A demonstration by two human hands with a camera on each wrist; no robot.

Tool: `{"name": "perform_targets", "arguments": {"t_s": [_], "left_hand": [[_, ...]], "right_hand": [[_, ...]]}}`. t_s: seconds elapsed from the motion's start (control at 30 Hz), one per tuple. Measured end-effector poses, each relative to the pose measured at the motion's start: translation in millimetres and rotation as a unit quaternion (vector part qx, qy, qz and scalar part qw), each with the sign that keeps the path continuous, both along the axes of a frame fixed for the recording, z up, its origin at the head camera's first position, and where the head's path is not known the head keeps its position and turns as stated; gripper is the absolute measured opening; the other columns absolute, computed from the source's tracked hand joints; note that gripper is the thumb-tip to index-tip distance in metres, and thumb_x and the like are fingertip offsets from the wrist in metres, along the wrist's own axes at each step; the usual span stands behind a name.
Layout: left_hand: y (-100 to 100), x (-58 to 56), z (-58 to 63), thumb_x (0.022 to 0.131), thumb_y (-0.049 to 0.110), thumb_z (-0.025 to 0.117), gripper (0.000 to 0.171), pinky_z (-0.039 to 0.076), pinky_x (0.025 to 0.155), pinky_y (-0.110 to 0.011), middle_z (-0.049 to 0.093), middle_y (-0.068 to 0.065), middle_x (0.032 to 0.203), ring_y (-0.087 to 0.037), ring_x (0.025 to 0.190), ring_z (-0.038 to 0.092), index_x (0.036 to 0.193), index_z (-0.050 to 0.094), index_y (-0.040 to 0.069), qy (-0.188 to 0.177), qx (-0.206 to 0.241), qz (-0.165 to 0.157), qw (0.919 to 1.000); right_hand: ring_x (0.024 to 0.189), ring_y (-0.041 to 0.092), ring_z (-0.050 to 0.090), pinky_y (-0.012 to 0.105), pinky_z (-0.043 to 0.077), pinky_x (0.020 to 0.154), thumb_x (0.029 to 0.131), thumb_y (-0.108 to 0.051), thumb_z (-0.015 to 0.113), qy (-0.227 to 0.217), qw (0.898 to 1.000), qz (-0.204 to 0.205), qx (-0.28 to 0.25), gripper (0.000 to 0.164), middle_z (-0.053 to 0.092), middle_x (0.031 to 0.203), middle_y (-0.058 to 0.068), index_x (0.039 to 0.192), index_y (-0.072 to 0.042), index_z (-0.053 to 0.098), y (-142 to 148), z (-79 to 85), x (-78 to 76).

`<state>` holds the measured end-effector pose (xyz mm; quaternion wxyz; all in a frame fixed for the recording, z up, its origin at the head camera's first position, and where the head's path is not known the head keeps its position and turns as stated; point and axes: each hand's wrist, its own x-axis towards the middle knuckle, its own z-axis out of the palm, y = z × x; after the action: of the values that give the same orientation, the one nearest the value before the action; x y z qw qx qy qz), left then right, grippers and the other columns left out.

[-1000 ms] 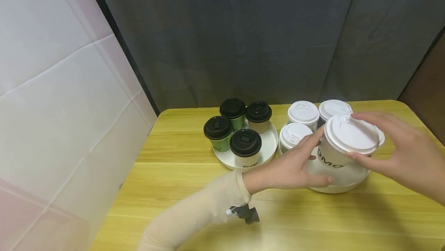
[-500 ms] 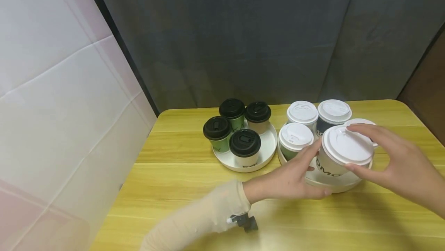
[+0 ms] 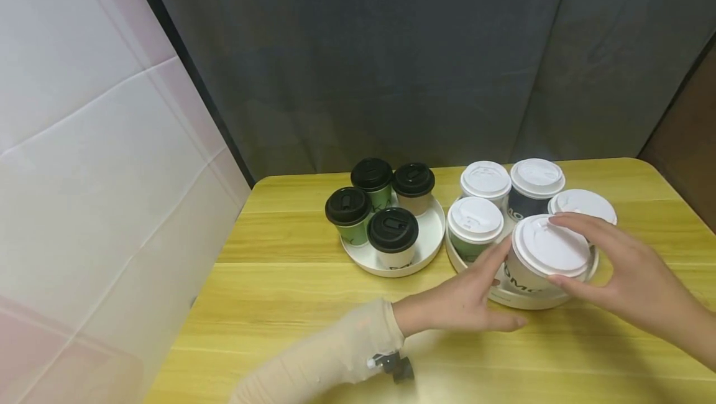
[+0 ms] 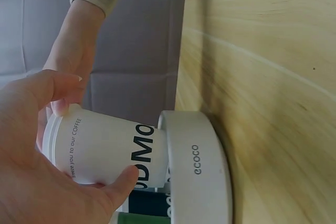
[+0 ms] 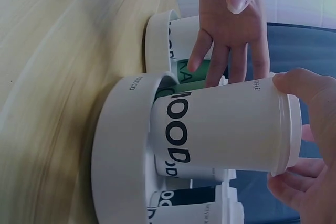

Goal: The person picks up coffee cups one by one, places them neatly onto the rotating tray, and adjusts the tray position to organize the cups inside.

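Note:
My right hand (image 3: pixel 637 280) grips a white-lidded paper coffee cup (image 3: pixel 550 245) by its lid and upper rim, thumb and fingers on either side. The cup is upright, its base at the front wall of the right round white tray (image 3: pixel 520 300); dark lettering shows on it in the right wrist view. Held beside the cup's left side, my left hand (image 3: pixel 461 304) has its fingers extended and thumb apart; in the right wrist view its straight fingers (image 5: pixel 239 64) appear behind the cup. Several other white-lidded cups (image 3: pixel 475 220) stand in the same tray.
Left of that tray, a second round white tray (image 3: pixel 433 239) holds several smaller cups with black lids (image 3: pixel 393 230). Both trays sit on a yellow wood-grain table (image 3: pixel 268 292). A dark grey panel (image 3: pixel 380 68) rises behind, and a pale tiled wall (image 3: pixel 112 174) stands at left.
My right hand has lowered the white-lidded cup toward the front of the right tray, uncovering the cup behind it. My left hand has moved slightly down alongside it.

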<state>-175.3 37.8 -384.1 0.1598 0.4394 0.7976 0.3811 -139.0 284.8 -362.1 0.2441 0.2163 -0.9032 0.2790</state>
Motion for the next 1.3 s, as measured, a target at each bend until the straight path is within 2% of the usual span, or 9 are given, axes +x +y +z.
{"name": "perform_targets", "arguments": {"t_s": [0.1, 0.23, 0.43, 0.67, 0.83, 0.97, 1.3], "left_hand": [[0, 0.2, -4.1, 0.085, 0.029, 0.076, 0.119, 0.045, 0.104, -0.018, 0.007, -0.008, 0.168, -0.017, 0.146, 0.036, 0.154, -0.021, 0.036, -0.005, 0.000, 0.002, 1.0000], [-1, 0.3, -9.7, 0.086, 0.030, 0.075, 0.118, 0.045, 0.106, -0.018, 0.006, -0.009, 0.168, -0.019, 0.147, 0.034, 0.154, -0.021, 0.037, -0.015, -0.005, 0.008, 0.9998], [-2, 0.2, -15.7, 0.087, 0.032, 0.074, 0.117, 0.043, 0.109, -0.020, 0.007, -0.010, 0.168, -0.019, 0.148, 0.032, 0.154, -0.021, 0.036, -0.020, -0.014, 0.014, 0.9996], [-3, 0.2, -19.9, 0.089, 0.036, 0.070, 0.113, 0.028, 0.120, -0.032, 0.003, -0.008, 0.168, -0.020, 0.155, 0.014, 0.154, -0.023, 0.035, -0.022, -0.031, 0.018, 0.9991], [-3, -0.3, -22.3, 0.090, 0.037, 0.069, 0.112, 0.022, 0.123, -0.032, 0.000, -0.007, 0.168, -0.018, 0.155, 0.010, 0.155, -0.021, 0.029, -0.029, -0.041, 0.021, 0.9985], [-3, -1.1, -24.1, 0.091, 0.037, 0.068, 0.111, 0.019, 0.124, -0.031, -0.004, -0.007, 0.168, -0.017, 0.156, 0.005, 0.156, -0.020, 0.022, -0.031, -0.041, 0.018, 0.9985], [-3, -2.4, -27.3, 0.091, 0.037, 0.067, 0.111, 0.018, 0.124, -0.030, -0.006, -0.009, 0.168, -0.017, 0.156, 0.005, 0.157, -0.020, 0.019, -0.034, -0.042, 0.021, 0.9983]], "right_hand": [[0.126, -0.024, 0.033, -0.008, 0.021, 0.097, 0.053, -0.014, 0.095, -0.006, 1.000, 0.000, 0.001, 0.089, 0.060, 0.131, -0.002, 0.135, -0.025, 0.060, -1, -3.6, -0.9], [0.128, -0.023, 0.033, -0.008, 0.022, 0.098, 0.054, -0.014, 0.095, -0.007, 1.000, 0.006, 0.001, 0.090, 0.061, 0.132, 0.003, 0.136, -0.024, 0.059, -2, -8.1, -2.4], [0.131, -0.023, 0.031, -0.008, 0.021, 0.098, 0.054, -0.015, 0.095, -0.003, 1.000, 0.010, 0.002, 0.090, 0.060, 0.133, 0.000, 0.136, -0.024, 0.059, -3, -13.2, -4.4], [0.129, -0.023, 0.033, -0.007, 0.022, 0.099, 0.054, -0.013, 0.095, -0.002, 1.000, 0.016, 0.001, 0.087, 0.060, 0.132, -0.004, 0.134, -0.023, 0.060, -5, -20.2, -7.1], [0.130, -0.022, 0.033, -0.007, 0.021, 0.100, 0.054, -0.014, 0.095, -0.003, 1.000, 0.019, 0.003, 0.087, 0.061, 0.131, -0.003, 0.134, -0.022, 0.060, -5, -24.4, -9.5], [0.132, -0.024, 0.029, -0.007, 0.019, 0.101, 0.055, -0.016, 0.095, -0.005, 1.000, 0.017, 0.010, 0.088, 0.062, 0.131, 0.002, 0.135, -0.023, 0.059, -5, -26.4, -10.8], [0.126, -0.029, 0.025, -0.007, 0.017, 0.097, 0.056, -0.018, 0.095, -0.021, 1.000, 0.002, 0.014, 0.089, 0.064, 0.131, 0.006, 0.136, -0.027, 0.058, -6, -30.5, -12.5]]}}
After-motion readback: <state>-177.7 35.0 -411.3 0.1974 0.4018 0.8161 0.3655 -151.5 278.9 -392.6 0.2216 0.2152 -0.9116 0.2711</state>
